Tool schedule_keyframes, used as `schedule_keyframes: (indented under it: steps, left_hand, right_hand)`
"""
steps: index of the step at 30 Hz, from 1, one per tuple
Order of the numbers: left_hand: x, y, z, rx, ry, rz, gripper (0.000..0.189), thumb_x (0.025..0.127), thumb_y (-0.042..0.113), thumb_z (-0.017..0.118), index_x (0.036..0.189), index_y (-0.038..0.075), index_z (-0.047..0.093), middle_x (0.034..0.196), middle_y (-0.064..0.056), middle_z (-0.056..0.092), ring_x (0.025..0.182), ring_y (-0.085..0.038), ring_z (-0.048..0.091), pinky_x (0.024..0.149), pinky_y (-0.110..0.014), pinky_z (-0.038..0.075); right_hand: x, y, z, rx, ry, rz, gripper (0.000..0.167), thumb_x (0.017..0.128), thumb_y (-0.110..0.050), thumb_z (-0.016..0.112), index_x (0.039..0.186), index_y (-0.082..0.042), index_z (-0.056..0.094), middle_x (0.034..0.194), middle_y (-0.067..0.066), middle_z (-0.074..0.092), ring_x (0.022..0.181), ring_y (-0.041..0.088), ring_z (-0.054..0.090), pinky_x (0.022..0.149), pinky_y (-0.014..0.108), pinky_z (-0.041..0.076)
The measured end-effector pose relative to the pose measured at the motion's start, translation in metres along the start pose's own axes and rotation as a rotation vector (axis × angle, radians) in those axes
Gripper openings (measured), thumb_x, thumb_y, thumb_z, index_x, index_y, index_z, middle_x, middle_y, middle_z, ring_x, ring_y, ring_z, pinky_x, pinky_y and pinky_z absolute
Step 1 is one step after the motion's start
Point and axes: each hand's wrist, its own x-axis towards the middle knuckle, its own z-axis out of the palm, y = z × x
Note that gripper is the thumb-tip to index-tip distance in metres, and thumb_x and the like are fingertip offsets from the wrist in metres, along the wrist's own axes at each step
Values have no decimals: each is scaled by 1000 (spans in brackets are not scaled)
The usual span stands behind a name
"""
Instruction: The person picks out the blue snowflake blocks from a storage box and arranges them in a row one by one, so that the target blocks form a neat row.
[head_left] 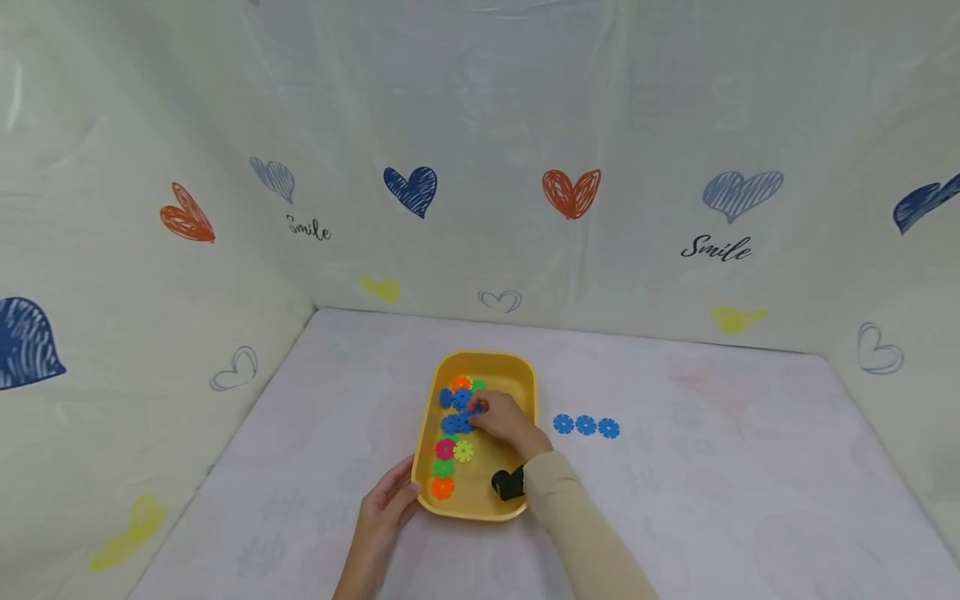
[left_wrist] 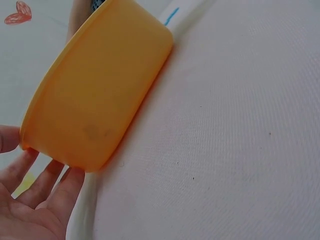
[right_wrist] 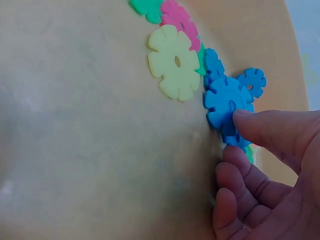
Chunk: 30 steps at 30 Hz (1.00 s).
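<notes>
A yellow plastic tray (head_left: 480, 467) holds several notched flower-shaped discs, mostly along its left side. My left hand (head_left: 384, 507) grips the tray's near left corner; in the left wrist view its thumb is at the rim and its fingers (left_wrist: 62, 195) lie against the outer wall. Inside the tray, my right hand (head_left: 506, 417) has its thumb and fingers on a blue disc (right_wrist: 222, 100), pinching it among other blue discs. A pale yellow disc (right_wrist: 175, 65) and a pink disc (right_wrist: 180, 22) lie close by. The fingertips behind the blue disc are partly hidden.
Three blue discs (head_left: 586, 426) lie in a row on the white table right of the tray. Orange (head_left: 442, 488) and green (head_left: 443, 468) discs sit near the tray's front left. A black object (head_left: 507, 484) shows by the right sleeve. A printed white curtain (head_left: 487, 108) surrounds the table.
</notes>
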Motion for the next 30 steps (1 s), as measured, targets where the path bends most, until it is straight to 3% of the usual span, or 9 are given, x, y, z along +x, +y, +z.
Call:
schedule_keyframes:
  steps: [7, 18, 24, 30]
  left_hand:
    - [0, 0, 0, -5, -4, 6, 53, 93, 27, 55, 139, 4, 42, 141, -21, 43, 122, -28, 51, 94, -33, 50]
    - [0, -1, 1, -6, -4, -8, 51, 93, 24, 54, 138, 5, 42, 141, -20, 43, 124, -30, 49, 95, -34, 49]
    - [0, 0, 0, -3, -5, 2, 51, 93, 25, 53, 139, 5, 42, 142, -19, 43, 124, -29, 48, 95, -34, 49]
    - [0, -1, 0, -6, -7, 17, 52, 93, 27, 54, 139, 4, 42, 141, -20, 43, 122, -29, 50, 94, -33, 50]
  right_hand:
    - [-3, -6, -4, -40, 4, -29, 4, 88, -12, 62, 88, -8, 63, 72, 1, 49, 66, 14, 45, 56, 20, 37]
    - [-20, -31, -21, 0, 54, -73, 9, 90, -17, 60, 92, -11, 65, 78, 1, 54, 75, 15, 48, 64, 21, 44]
    - [-37, -37, -32, 70, 109, -28, 12, 89, -20, 61, 92, -10, 66, 80, 1, 59, 74, 15, 51, 67, 22, 48]
    - [-54, -32, -41, 102, 210, 10, 12, 86, -20, 66, 87, -9, 68, 76, 1, 62, 69, 15, 51, 62, 23, 48]
